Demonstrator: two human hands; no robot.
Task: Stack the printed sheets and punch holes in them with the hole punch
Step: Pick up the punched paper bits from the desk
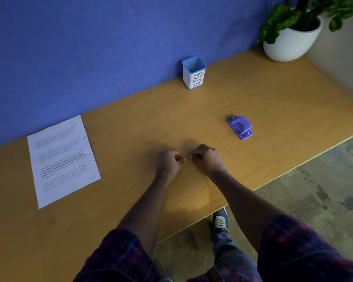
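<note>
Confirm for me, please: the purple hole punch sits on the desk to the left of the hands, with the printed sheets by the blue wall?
Not quite. The head view shows the purple hole punch on the desk to the right of the hands, beyond the right hand. The printed sheets do lie by the blue wall.

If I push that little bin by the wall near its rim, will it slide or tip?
The bin is taller than its base is wide, so a push near the rim would probably tip it. It looks like light mesh and seems empty, so a low push should slide it easily on the smooth desk.
</note>
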